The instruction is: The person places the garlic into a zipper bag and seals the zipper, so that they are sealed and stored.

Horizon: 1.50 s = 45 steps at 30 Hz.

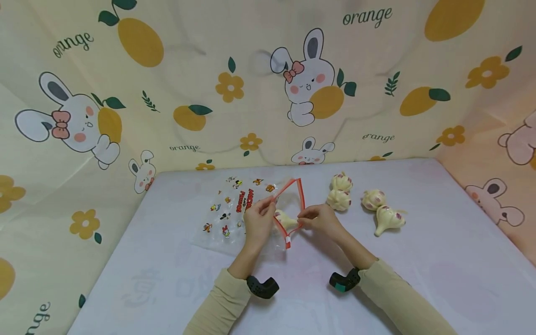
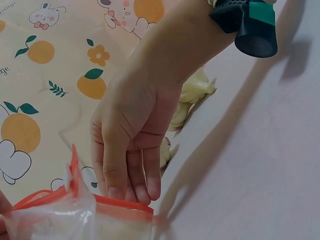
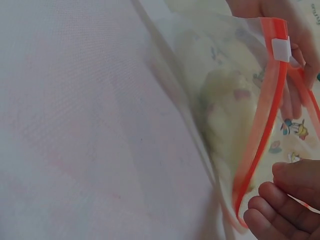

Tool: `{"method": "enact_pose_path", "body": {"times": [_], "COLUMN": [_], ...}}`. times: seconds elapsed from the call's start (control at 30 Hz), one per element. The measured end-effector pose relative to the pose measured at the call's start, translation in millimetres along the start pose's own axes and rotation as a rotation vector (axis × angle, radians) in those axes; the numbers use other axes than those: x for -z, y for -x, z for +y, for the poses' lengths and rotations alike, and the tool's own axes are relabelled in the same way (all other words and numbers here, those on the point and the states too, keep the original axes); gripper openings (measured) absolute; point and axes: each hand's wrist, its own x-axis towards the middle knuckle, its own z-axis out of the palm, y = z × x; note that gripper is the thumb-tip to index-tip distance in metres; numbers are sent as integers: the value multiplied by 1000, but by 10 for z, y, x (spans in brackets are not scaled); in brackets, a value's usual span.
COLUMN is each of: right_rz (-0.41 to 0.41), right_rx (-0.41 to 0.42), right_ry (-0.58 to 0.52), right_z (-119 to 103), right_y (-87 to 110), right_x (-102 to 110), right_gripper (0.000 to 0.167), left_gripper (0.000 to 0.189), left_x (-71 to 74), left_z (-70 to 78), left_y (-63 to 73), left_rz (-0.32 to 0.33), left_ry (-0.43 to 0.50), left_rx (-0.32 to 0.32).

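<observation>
A clear zip bag [image 1: 222,211] with cartoon prints lies on the table, its red-edged mouth spread apart toward the right. My left hand [image 1: 258,222] pinches the near-left side of that mouth between thumb and fingers. On the opposite side, my right hand [image 1: 323,221] has thumb and fingertips at the red rim [image 2: 125,204], pinching it. Through the opening shows a pale garlic bulb [image 1: 285,219] with purplish marks, lying inside the bag; the right wrist view shows the bulb [image 3: 227,115] blurred through the plastic. A white slider [image 3: 281,50] sits at one end of the red strip.
Right of the bag, two garlic bulbs stand together, a far one [image 1: 341,182] and a nearer one [image 1: 338,200]. Further right lie another bulb [image 1: 373,199] and one with a long stem [image 1: 389,219]. A printed cloth [image 1: 251,93] hangs behind the white table [image 1: 439,279].
</observation>
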Motion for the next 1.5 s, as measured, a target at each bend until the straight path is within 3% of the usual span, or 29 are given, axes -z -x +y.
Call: {"method": "enact_pose_path", "body": {"times": [0.5, 0.93, 1.2, 1.43, 1.5], "right_rz": [-13, 95, 119, 129, 132], "right_rx": [-42, -2, -24, -24, -33], "right_ry": [6, 99, 92, 117, 115], "right_z": [8, -2, 20, 41, 51], "right_y": [44, 87, 94, 106, 112], "right_x": [116, 320, 433, 550, 581], "right_gripper": [16, 17, 18, 21, 22], "left_gripper": [24, 24, 24, 24, 25], "left_x": [17, 8, 11, 6, 5], "left_z": [35, 26, 24, 19, 19], "left_y": [23, 15, 16, 28, 25], "left_rz": [-13, -12, -28, -20, -24], "left_ry": [-24, -31, -24, -39, -41], "left_rx": [29, 36, 37, -16, 0]}}
